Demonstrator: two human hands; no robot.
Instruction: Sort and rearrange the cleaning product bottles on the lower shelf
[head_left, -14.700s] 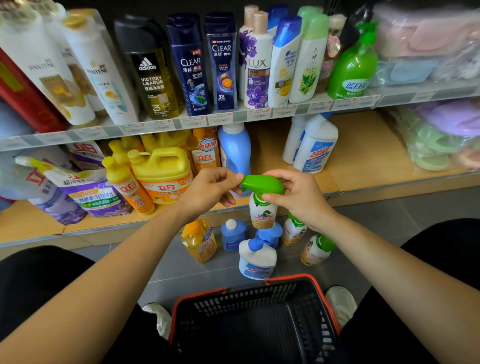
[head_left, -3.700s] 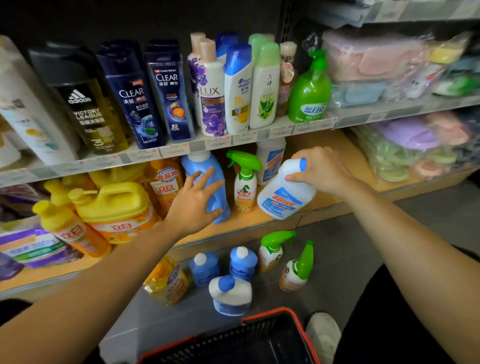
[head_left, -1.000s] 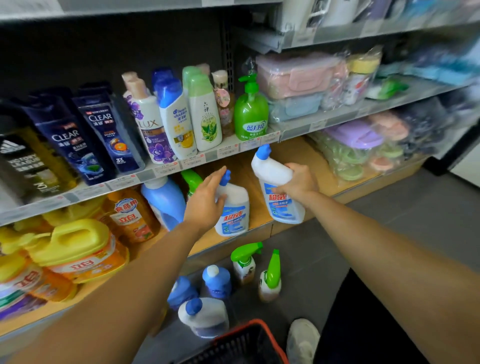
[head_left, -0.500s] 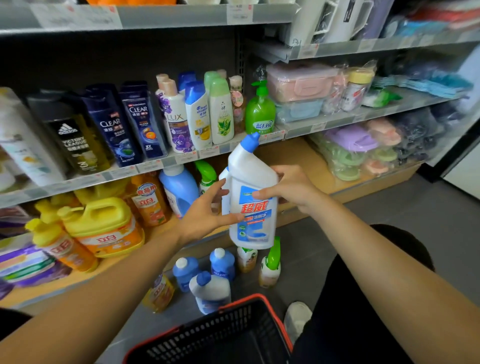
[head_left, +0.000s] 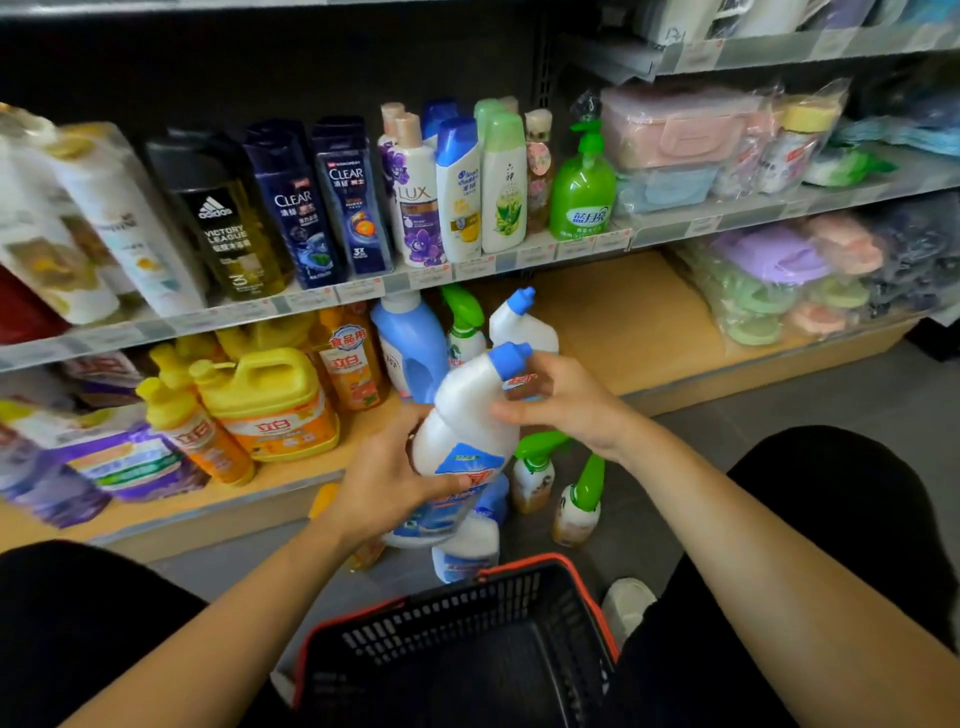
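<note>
Listener: Hands first. What are they doing?

Describer: Both are grasping one white bottle (head_left: 467, 415) with a blue cap (head_left: 510, 358). It is hanging in the air at the centre of the view, in front of the lower shelf (head_left: 623, 322). The left hand (head_left: 384, 483) is wrapping round the bottle's labelled lower half, with the thumb lying across the front. The right hand (head_left: 566, 405) is closing on the shoulder just under the cap, reaching in from three o'clock.

Listener: How is the bottle sitting?

Describer: It is tilting, with the cap pointing toward one o'clock and the base toward seven.

Listener: What is standing on the shelf behind it?

Describer: At twelve o'clock from the held bottle, a second white bottle (head_left: 524, 327) of the same kind is standing upright. A green spray bottle (head_left: 465, 322) is standing just beside it at eleven, then a blue detergent bottle (head_left: 410, 343). Farther toward nine o'clock, an orange bottle (head_left: 350, 364) and a yellow jug (head_left: 270, 400) are standing.

Listener: And lower down?

Describer: On the grey floor at five o'clock, two floor spray bottles (head_left: 532, 467) are standing close together. A blurred white floor bottle (head_left: 467, 551) is resting at six o'clock, partly hidden by the held one. A black basket (head_left: 524, 562) with a red rim is sitting at bottom centre, between the person's dark-clad knees.
</note>
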